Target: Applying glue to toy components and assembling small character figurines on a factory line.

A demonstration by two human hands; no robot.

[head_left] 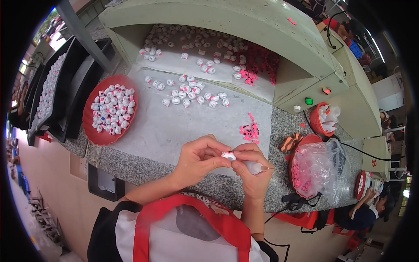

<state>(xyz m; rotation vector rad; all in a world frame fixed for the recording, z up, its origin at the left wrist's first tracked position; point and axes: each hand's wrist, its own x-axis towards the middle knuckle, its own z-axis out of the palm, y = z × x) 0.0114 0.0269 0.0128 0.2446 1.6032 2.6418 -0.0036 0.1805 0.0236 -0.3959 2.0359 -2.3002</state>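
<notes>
Between the fingertips of both hands is a small rounded white piece with a touch of pink on top. My left hand pinches it from the left with thumb and fingers. From the other side, the fingertips of my right hand press against it. A translucent squeeze bottle with a thin needle tip is tucked in my right hand, its tip pointing right. Beyond the hands, a small heap of flat pink pieces lies on the white sheet. Several similar white pieces sit farther back.
At left stands a red scalloped plate full of white pieces, beside black trays. A pale green open-fronted housing spans the back, with more pieces inside. To the right are a red tub and a plastic bag on another red plate.
</notes>
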